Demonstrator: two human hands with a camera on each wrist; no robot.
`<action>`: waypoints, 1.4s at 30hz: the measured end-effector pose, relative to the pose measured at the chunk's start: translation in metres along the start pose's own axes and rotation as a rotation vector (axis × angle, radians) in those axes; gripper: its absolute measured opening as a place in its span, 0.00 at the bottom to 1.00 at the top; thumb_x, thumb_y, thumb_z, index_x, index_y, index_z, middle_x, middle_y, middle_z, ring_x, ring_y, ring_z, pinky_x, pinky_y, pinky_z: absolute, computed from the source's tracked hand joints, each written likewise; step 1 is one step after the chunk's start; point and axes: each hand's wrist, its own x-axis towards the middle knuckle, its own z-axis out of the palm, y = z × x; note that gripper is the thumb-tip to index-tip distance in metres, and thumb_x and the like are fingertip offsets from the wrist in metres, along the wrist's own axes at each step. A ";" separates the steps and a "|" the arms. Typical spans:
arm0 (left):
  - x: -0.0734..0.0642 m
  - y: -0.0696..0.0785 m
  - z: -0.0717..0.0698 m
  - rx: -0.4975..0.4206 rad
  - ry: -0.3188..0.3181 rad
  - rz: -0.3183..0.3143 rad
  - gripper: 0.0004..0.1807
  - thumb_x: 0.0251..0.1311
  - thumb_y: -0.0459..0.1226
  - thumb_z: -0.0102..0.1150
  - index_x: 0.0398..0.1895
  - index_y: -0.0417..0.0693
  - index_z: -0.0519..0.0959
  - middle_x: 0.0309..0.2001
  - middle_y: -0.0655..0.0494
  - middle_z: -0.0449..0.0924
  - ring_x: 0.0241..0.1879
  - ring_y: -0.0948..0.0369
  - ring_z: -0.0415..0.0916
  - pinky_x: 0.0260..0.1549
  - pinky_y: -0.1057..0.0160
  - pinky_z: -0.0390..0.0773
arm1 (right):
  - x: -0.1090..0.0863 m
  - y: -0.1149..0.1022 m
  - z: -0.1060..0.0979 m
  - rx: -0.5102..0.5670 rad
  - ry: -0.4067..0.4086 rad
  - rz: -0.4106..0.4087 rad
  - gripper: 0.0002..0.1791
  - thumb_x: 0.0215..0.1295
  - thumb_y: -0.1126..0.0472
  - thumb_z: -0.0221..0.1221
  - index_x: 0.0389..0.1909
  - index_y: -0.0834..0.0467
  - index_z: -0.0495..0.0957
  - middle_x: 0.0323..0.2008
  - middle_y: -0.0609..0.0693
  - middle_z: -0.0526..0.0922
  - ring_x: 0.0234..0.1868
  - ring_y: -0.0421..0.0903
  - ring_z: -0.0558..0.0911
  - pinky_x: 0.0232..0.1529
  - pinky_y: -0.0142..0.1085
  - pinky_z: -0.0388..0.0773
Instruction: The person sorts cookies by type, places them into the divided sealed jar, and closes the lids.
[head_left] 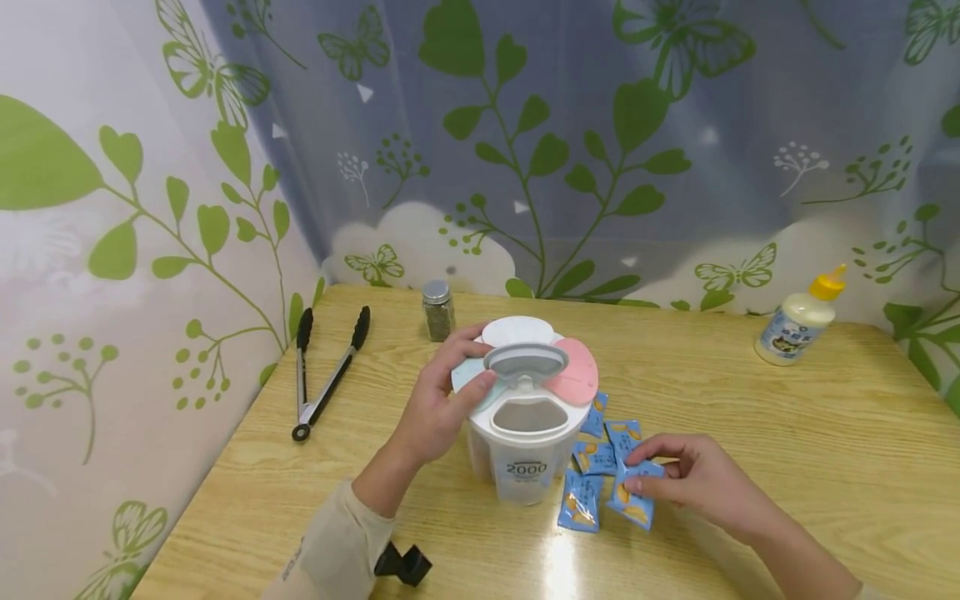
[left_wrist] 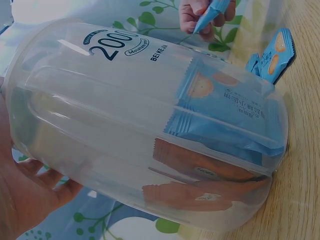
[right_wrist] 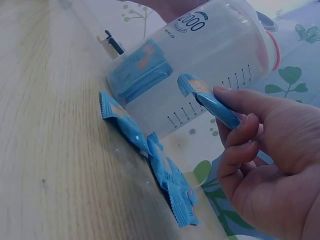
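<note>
A clear plastic divided storage container (head_left: 483,437) stands on the table, its white, pink and pale blue lids on top. The front flap (head_left: 527,362) is raised over an open compartment. My left hand (head_left: 442,404) grips the container's top left side, thumb on the lid. Through the wall in the left wrist view, blue packets (left_wrist: 225,112) and brown packets (left_wrist: 210,162) lie in separate compartments. My right hand (head_left: 697,483) pinches a blue snack packet (right_wrist: 215,106) between thumb and fingers, right of the container. Several more blue packets (head_left: 580,502) lie on the table below it.
Black-tipped tongs (head_left: 330,383) lie spread at the left. A spice jar (head_left: 438,312) stands behind the container. A yellow-capped bottle (head_left: 797,325) is at the back right. Near my left sleeve sits a small black object (head_left: 408,565). Patterned curtain (head_left: 540,167) hangs along the table's back and left.
</note>
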 end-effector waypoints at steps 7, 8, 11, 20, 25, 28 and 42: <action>-0.001 0.000 0.000 -0.007 -0.001 -0.013 0.12 0.67 0.37 0.54 0.49 0.40 0.76 0.69 0.46 0.67 0.71 0.49 0.63 0.66 0.45 0.68 | -0.002 -0.010 0.003 -0.029 0.023 -0.025 0.14 0.62 0.61 0.67 0.46 0.64 0.80 0.27 0.40 0.84 0.18 0.32 0.65 0.18 0.30 0.69; -0.001 0.000 0.000 -0.008 -0.001 -0.014 0.12 0.67 0.37 0.54 0.49 0.40 0.76 0.69 0.46 0.67 0.71 0.49 0.63 0.67 0.45 0.68 | -0.002 -0.012 0.003 -0.037 0.030 -0.031 0.14 0.62 0.61 0.67 0.46 0.63 0.81 0.27 0.40 0.84 0.19 0.32 0.66 0.19 0.31 0.69; 0.000 0.000 0.000 -0.008 0.000 -0.015 0.13 0.67 0.37 0.54 0.49 0.39 0.76 0.69 0.46 0.67 0.71 0.49 0.63 0.66 0.46 0.68 | -0.004 -0.020 0.004 -0.062 0.053 -0.057 0.13 0.62 0.61 0.67 0.45 0.62 0.82 0.27 0.40 0.84 0.19 0.32 0.66 0.20 0.32 0.72; 0.001 0.001 0.001 -0.011 0.004 -0.018 0.13 0.67 0.38 0.54 0.49 0.39 0.77 0.69 0.46 0.68 0.71 0.49 0.63 0.64 0.46 0.71 | -0.006 -0.046 0.004 -0.064 0.080 -0.168 0.08 0.63 0.66 0.65 0.43 0.60 0.82 0.33 0.40 0.84 0.20 0.35 0.69 0.21 0.35 0.73; 0.000 0.000 0.001 -0.013 -0.001 -0.013 0.13 0.67 0.38 0.54 0.50 0.39 0.77 0.69 0.45 0.68 0.71 0.49 0.63 0.64 0.45 0.71 | -0.005 -0.060 0.005 -0.063 0.081 -0.236 0.07 0.64 0.68 0.63 0.42 0.60 0.82 0.33 0.39 0.84 0.20 0.38 0.69 0.19 0.36 0.71; 0.000 0.000 0.000 -0.009 -0.004 -0.014 0.13 0.68 0.38 0.54 0.50 0.39 0.77 0.69 0.46 0.67 0.71 0.49 0.62 0.63 0.45 0.71 | -0.003 -0.068 0.007 -0.055 0.097 -0.271 0.08 0.64 0.70 0.63 0.42 0.58 0.83 0.31 0.39 0.83 0.19 0.40 0.70 0.19 0.37 0.70; 0.000 0.001 0.000 -0.011 -0.005 -0.031 0.13 0.67 0.38 0.54 0.50 0.39 0.77 0.70 0.46 0.66 0.72 0.49 0.62 0.63 0.45 0.71 | 0.015 -0.108 0.029 0.016 0.232 -0.383 0.08 0.63 0.71 0.63 0.39 0.55 0.83 0.20 0.42 0.76 0.17 0.43 0.68 0.16 0.38 0.66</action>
